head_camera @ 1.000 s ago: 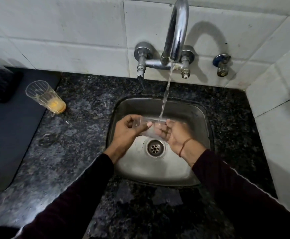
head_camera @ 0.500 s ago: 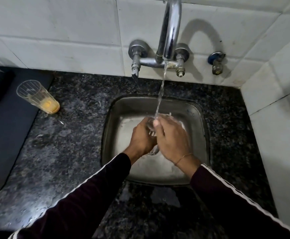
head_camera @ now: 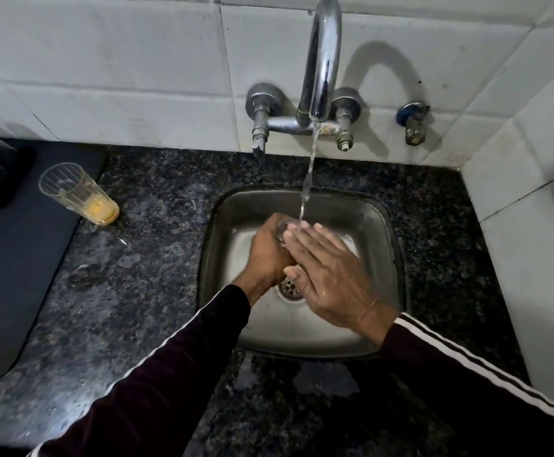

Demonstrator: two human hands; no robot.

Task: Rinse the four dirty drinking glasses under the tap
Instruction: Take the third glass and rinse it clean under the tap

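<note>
A dark speckled stone counter (head_camera: 157,258) is being shown, backed by white wall tiles (head_camera: 104,77) that are also turning the corner along the right side. A steel sink (head_camera: 381,232) is being seen sunk into the counter, close beneath the wall, with a strip of counter left free on its near side and a wider stretch on its left. Water is being run from the tap (head_camera: 323,61) down into the sink. Over the basin a clear glass (head_camera: 282,227) is being gripped by the left hand (head_camera: 267,255), whose fingers are being curled round it, while the right hand (head_camera: 328,275) is being laid flat against it with fingers straight. A second glass (head_camera: 78,194), with yellow dregs at its bottom, is being left standing on the counter well to the left, at the edge of a dark mat (head_camera: 12,258).
</note>
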